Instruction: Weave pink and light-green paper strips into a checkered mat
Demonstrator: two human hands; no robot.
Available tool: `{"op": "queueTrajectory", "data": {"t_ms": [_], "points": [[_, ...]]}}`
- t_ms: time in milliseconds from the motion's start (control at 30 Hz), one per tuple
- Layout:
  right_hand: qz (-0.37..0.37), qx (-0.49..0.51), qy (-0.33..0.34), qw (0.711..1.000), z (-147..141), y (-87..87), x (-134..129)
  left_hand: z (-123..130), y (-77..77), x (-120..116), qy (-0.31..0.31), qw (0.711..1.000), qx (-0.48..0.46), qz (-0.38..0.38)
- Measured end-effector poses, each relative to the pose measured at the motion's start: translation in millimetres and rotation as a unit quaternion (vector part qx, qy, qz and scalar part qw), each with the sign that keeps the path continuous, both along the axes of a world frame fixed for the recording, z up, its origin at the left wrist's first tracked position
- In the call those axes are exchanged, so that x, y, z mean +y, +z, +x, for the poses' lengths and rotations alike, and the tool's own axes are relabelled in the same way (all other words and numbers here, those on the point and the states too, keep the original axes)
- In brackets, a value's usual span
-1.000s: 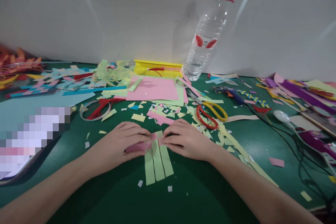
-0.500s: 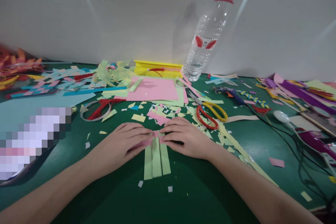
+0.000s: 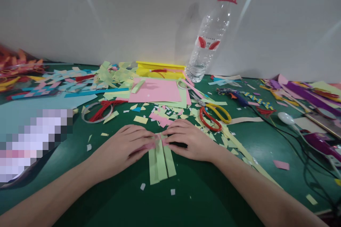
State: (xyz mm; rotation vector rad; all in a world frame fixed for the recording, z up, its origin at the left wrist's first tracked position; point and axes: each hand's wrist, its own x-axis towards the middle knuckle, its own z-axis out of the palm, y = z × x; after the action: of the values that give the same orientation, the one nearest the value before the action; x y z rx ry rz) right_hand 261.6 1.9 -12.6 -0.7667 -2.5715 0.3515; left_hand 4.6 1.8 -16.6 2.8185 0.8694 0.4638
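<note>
Near the middle of the table, three pale green paper strips (image 3: 161, 166) lie side by side, their lower ends fanned slightly toward me. A pink paper strip (image 3: 159, 136) crosses their upper ends. My left hand (image 3: 127, 147) pinches the pink strip on the left, with fingers bent over it. On the other side, my right hand (image 3: 188, 141) has its fingers closed on the strip's right part. Both sets of fingertips almost meet at the top of the green strips. My fingers hide much of the pink strip.
Scissors (image 3: 210, 113) with red and yellow handles lie beyond my right hand among paper scraps. A plastic bottle (image 3: 209, 39) leans against the wall behind pink sheets (image 3: 157, 90). At left are a tape ring (image 3: 84, 115) and a blurred-out device (image 3: 34, 145); a purple glue gun (image 3: 317, 142) and cable lie right.
The lower ends of the green strips have swung a little to the right, and the middle strip now slants. Both hands stay almost in place with their grip.
</note>
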Motion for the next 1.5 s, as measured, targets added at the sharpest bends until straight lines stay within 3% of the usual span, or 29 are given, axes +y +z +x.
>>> {"op": "queueTrajectory", "data": {"t_ms": [100,200,367,533,700,967,1167,1333,1400,1500], "points": [[-0.013,0.065,-0.027,0.997,1,1.9,0,0,0.0,0,0.001,1.000,0.004,0.000],[0.013,0.134,-0.102,0.986,3,0.6,3,0,0.2,0,0.001,1.000,0.005,-0.002],[0.042,0.076,-0.204,0.975,5,-6.7,8,1,0.3,-1,0.005,1.000,0.012,0.001],[0.052,0.020,-0.215,0.975,2,-9.2,7,1,0.7,-2,0.006,1.000,0.007,0.011],[0.057,0.054,-0.227,0.971,2,-7.0,5,0,0.7,-2,-0.002,1.000,-0.005,0.025],[-0.044,0.148,-0.314,0.937,5,-2.8,4,1,-0.8,-1,-0.007,0.999,-0.022,0.025],[-0.101,0.152,-0.334,0.925,6,-2.9,6,0,-2.4,-1,-0.012,0.999,-0.018,0.024],[-0.102,0.168,-0.337,0.921,7,-2.6,5,0,-1.9,-2,-0.012,0.999,-0.029,0.026],[-0.108,0.207,-0.344,0.910,8,-2.1,5,0,-2.2,-2,-0.014,0.999,-0.028,0.029],[-0.158,0.306,-0.349,0.871,9,-1.5,5,-1,-2.7,-2,-0.017,0.999,-0.023,0.031]]}}
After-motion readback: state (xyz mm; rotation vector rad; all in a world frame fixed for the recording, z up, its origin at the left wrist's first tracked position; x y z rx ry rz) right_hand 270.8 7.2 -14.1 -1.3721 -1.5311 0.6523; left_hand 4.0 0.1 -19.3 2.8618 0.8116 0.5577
